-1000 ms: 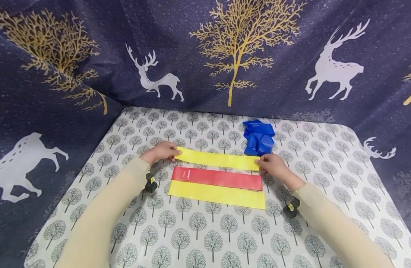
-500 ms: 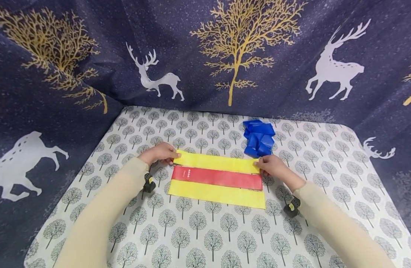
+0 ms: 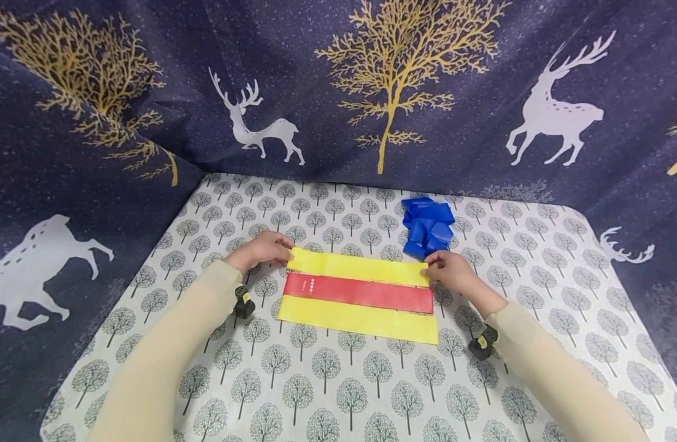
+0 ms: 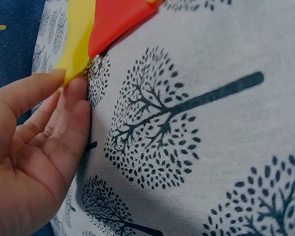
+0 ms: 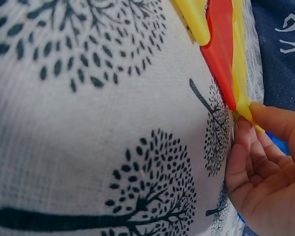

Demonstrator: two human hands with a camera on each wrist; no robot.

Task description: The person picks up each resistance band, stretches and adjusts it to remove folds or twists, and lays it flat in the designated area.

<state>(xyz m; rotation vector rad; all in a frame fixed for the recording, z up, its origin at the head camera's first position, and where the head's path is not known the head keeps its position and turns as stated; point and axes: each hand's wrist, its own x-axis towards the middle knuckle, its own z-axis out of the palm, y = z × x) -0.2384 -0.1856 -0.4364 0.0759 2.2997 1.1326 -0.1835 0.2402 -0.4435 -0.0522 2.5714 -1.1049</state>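
My left hand (image 3: 263,248) pinches the left end of a flat yellow resistance band (image 3: 360,266), thumb on top and fingers beneath, as the left wrist view shows. At the band's other end, my right hand (image 5: 268,162) pinches it between thumb and fingers. Stretched out straight, this band lies along the far edge of a red resistance band (image 3: 371,294) with small white printing near its left end. A second yellow band (image 3: 360,319) lies flat along the red one's near edge, so the three form parallel stripes.
A crumpled heap of blue band (image 3: 428,227) lies just beyond my right hand. Under everything is a white tablecloth (image 3: 327,393) printed with trees. A dark blue curtain (image 3: 327,153) with deer and golden trees hangs behind and to the left.
The yellow band in both hands has come slightly nearer to me, closing the strip of tablecloth between it and the red band. The other bands stay where they were.
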